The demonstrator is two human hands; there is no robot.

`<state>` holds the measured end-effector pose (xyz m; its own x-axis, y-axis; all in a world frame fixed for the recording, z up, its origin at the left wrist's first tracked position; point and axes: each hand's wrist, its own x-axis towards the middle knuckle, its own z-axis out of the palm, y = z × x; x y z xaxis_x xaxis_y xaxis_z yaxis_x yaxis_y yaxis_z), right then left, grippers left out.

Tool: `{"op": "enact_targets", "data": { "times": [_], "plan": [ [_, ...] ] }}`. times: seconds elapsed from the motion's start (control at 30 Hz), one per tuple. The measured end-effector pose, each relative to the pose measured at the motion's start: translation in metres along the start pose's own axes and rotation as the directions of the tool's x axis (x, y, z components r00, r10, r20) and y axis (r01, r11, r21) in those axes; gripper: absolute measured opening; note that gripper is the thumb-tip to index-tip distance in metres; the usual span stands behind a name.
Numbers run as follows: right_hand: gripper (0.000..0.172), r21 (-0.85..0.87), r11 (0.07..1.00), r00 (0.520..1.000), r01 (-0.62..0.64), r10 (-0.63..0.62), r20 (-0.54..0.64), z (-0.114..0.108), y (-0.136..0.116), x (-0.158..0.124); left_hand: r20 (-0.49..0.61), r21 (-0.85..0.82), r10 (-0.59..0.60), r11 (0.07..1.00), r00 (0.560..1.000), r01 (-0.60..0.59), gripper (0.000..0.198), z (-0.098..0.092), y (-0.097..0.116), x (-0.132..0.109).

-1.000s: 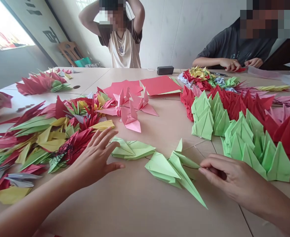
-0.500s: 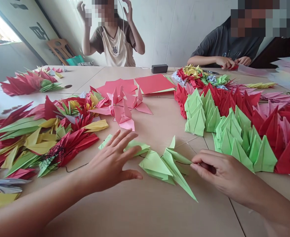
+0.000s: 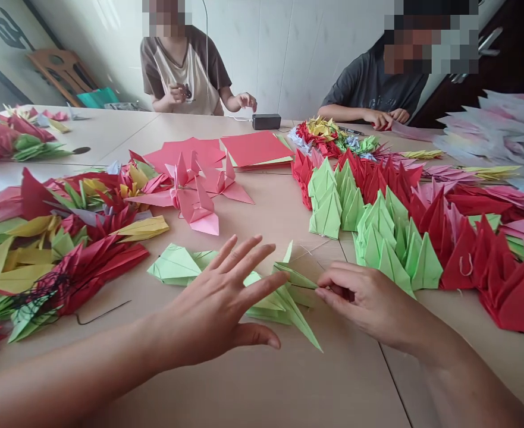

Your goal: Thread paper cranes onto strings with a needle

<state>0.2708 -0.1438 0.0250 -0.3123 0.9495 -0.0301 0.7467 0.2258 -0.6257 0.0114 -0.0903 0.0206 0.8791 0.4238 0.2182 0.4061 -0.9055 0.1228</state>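
Light green folded paper cranes (image 3: 175, 264) lie in a row at the middle front of the table. My left hand (image 3: 226, 297) is spread over them, fingers apart and palm down, hiding part of the row. It grips nothing; whether it touches the paper I cannot tell. Beside it, the rightmost green crane (image 3: 300, 321) points one long tip toward me. My right hand (image 3: 364, 297) pinches thumb and forefinger together right where another tip of this crane ends. A thin dark line shows near there, too small to name. Pink paper cranes (image 3: 199, 208) stand just beyond.
Mixed coloured folded paper (image 3: 78, 255) is heaped at left, with tangled black thread (image 3: 43, 291). Green folded pieces (image 3: 377, 238) and red ones (image 3: 511, 279) stand in rows at right. Red paper sheets (image 3: 257, 148) lie farther back by a black box (image 3: 266, 122). Two people sit opposite.
My left hand has moved right, over more of the rightmost green crane. My right hand keeps its pinch. The view has shifted right. The person opposite has lowered both hands, one near the black box.
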Motion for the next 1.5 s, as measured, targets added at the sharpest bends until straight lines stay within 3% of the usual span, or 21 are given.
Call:
{"op": "enact_targets", "data": {
  "times": [0.17,0.3,0.5,0.6,0.7,0.8,0.93,1.1,1.2,1.3,1.4,1.5],
  "plan": [
    [0.02,0.022,1.0,1.0,-0.019,0.018,0.012,-0.002,0.001,-0.001,-0.026,-0.026,0.012,1.0,1.0,-0.013,0.067,0.0,0.004,0.008],
    [0.021,0.032,0.999,0.999,-0.031,0.03,0.013,-0.002,0.002,-0.001,-0.077,-0.076,-0.099,0.993,0.992,0.094,0.069,-0.01,-0.005,0.0],
    [0.022,0.039,0.997,0.997,-0.071,0.07,0.034,0.002,0.006,-0.002,-0.203,-0.072,-0.398,0.917,0.895,0.391,0.02,-0.022,-0.037,-0.041],
    [0.022,0.036,0.997,0.998,-0.062,0.062,0.018,0.005,0.008,-0.002,-0.166,0.104,-0.438,0.883,0.883,0.458,0.026,-0.016,-0.053,-0.067],
    [0.024,0.036,0.997,0.998,-0.069,0.069,0.006,0.006,0.008,-0.001,-0.047,0.178,-0.43,0.884,0.902,0.431,0.038,-0.006,-0.061,-0.085],
    [0.023,0.041,0.997,0.998,-0.065,0.065,0.002,0.006,0.007,-0.001,-0.06,0.171,-0.424,0.888,0.904,0.427,0.042,-0.003,-0.058,-0.086],
    [0.025,0.041,0.998,0.998,-0.055,0.054,0.011,0.005,0.006,0.0,-0.089,0.14,-0.373,0.913,0.924,0.382,0.048,-0.005,-0.048,-0.072],
    [0.025,0.013,0.998,0.998,-0.058,0.058,0.023,0.006,0.01,0.0,0.064,0.13,-0.278,0.954,0.958,0.268,0.048,0.0,-0.041,-0.056],
    [0.025,0.014,0.998,0.998,-0.059,0.058,0.029,0.006,0.012,0.0,0.014,0.091,-0.268,0.96,0.963,0.266,0.052,0.001,-0.032,-0.046],
    [0.025,0.028,0.998,0.998,-0.056,0.055,0.028,0.006,0.012,0.0,-0.01,0.009,-0.171,0.985,0.985,0.171,0.056,0.002,-0.018,-0.036],
    [0.023,0.037,0.998,0.998,-0.052,0.051,0.027,0.005,0.011,-0.001,0.082,-0.059,-0.078,0.995,0.994,0.083,0.055,0.006,-0.007,-0.028],
    [0.022,0.046,0.998,0.999,-0.046,0.046,0.017,0.004,0.009,-0.001,0.127,-0.095,-0.061,0.993,0.99,0.073,0.054,0.008,-0.002,-0.023]
  ]
}}
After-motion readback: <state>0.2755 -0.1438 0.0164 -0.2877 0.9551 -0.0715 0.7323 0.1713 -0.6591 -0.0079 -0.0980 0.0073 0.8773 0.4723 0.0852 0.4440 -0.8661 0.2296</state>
